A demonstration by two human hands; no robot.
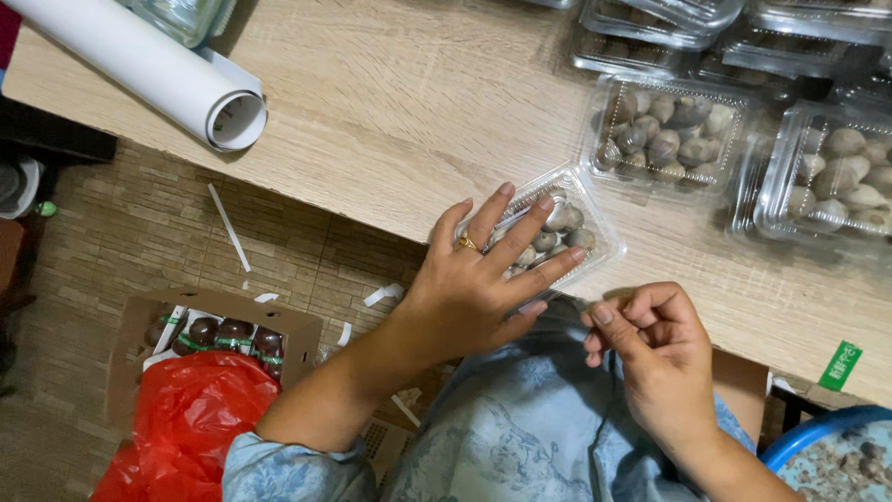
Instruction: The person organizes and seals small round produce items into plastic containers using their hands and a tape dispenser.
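A long pale wooden tabletop (390, 102) filled most of the view, its far edge and right end cut off. Below it lay a woven straw-coloured floor mat (139, 232) scattered with white paper strips. On the floor stood an open brown cardboard box (130, 325) holding dark round fruits banded in green, half buried under a crumpled red plastic bag (186, 418), so how many it held could not be made out. A roll of white paper (158, 70) lay slantwise on the table's left corner, its upper end out of sight. At the right, several clear plastic clamshell trays of grey-brown clams (669, 135) sat crowded together, the farthest ones cropped and blurred by glare. A blue plastic basin rim (818, 429) poked in at the bottom right, its contents unclear.

At the table's near edge sat one small clear plastic box of clams (571, 223), lid down. The left hand (474, 279), wearing a gold ring, lay flat on it with fingers spread, pressing the lid and hiding much of the box. The right hand (650, 349) hovered just beside, off the table, fingers curled inward with thumb against fingertips; whether something tiny was pinched there I could not tell. A green label (840, 364) lay near the right edge.
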